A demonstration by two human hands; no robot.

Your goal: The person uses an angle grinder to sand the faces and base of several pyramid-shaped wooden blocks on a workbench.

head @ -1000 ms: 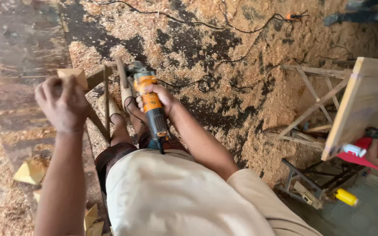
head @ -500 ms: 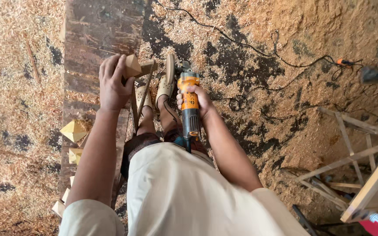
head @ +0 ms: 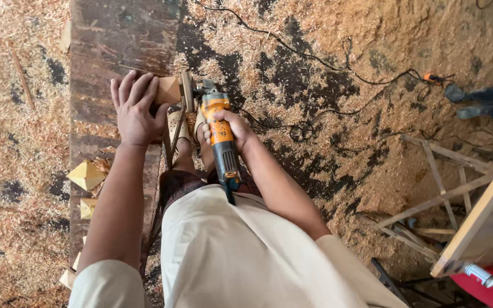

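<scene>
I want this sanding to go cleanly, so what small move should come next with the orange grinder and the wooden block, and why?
Probably ease the disc of the orange angle grinder lightly sideways along the small pale wooden block. The right hand holds the disc right at the block's edge, and the left hand pins the block from above, fingers close to the disc.

The left hand covers most of the wood block; only its corner at 3 o'clock shows. The grinder disc is seen edge-on, and its contact with the block is too small to tell. The right hand hides the grinder's middle, and its cord vanishes behind the shirt. At 3 o'clock, another person's legs are cut by the edge. At 5 o'clock a red thing is cropped.
</scene>
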